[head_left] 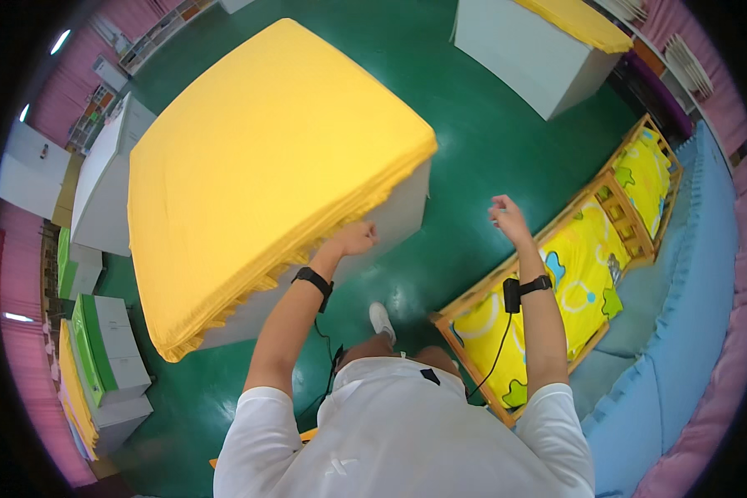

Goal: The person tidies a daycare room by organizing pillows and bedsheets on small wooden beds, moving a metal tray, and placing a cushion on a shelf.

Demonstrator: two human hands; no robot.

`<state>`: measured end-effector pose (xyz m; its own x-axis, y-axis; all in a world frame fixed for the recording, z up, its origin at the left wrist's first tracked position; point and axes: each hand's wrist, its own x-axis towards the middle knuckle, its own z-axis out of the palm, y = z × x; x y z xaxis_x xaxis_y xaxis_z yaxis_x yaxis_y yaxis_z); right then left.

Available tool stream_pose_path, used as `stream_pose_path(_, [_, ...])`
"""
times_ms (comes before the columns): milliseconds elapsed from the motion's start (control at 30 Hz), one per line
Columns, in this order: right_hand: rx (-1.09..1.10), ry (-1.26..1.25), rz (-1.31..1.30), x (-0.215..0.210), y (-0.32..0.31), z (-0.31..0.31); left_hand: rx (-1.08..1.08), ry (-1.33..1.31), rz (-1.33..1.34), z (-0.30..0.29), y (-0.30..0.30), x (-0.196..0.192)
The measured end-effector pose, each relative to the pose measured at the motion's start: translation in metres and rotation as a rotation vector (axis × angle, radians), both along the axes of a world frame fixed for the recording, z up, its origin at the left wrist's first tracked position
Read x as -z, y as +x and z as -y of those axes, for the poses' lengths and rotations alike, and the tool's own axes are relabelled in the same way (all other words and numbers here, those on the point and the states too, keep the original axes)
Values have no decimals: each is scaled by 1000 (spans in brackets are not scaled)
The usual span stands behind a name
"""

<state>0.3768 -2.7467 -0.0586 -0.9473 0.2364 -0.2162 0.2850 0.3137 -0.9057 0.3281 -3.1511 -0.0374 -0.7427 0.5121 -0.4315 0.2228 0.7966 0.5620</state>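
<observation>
My left hand [357, 238] hangs beside the ruffled edge of a yellow fitted cover [274, 158], its fingers loosely bent and nothing seen in them. Whether it brushes the cloth I cannot tell. That cover lies over the top of a large white block-shaped piece of furniture [402, 203]. In mid-air over the green floor, my right hand [507, 218] has half-curled fingers standing apart and holds nothing. Both wrists wear black straps, and the right one [524, 290] carries a small black box with a cable.
Small wooden beds [473, 299] with yellow patterned bedding [585, 241] line the right side, next to a blue ruffled sofa [697, 274]. Another yellow-covered white block [515, 50] stands ahead right. White and green cabinets [112, 349] stand at left. Green floor [490, 158] runs between.
</observation>
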Motion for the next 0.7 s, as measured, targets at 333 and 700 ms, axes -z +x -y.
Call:
stream_pose_path(333, [8, -228, 31, -18, -91, 78, 209, 109, 35, -39, -120, -7])
stream_pose_path(700, [463, -430, 72, 51, -121, -85, 596, 123, 138, -299, -216, 6])
